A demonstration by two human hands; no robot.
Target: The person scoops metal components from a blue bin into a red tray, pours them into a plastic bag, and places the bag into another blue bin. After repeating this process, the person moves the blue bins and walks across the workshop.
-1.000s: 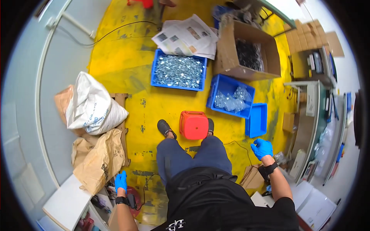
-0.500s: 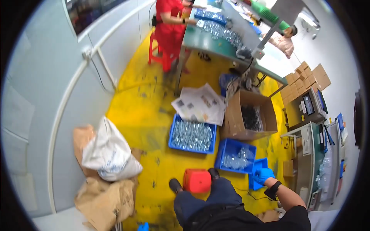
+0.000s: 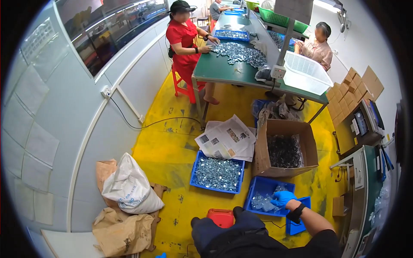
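My right hand, in a blue glove with a dark band at the wrist, is over the right side of a blue bin. Clear plastic pieces lie in that bin beside my fingertips. The fingers are curled together and point down at the pieces; whatever they may hold is hidden. A smaller blue tray sits under my right wrist. Of my left hand, only a scrap of blue glove shows at the bottom edge, its fingers out of sight.
Ahead stand a blue crate full of small shiny pieces, paper sheets and a cardboard box of dark parts. A red stool is between my legs. Sacks lie left. Two people work at the green table; another is farther back.
My right hand has moved left and forward from the small tray to the bin of clear pieces. The view has tilted up, showing more of the table and the people.
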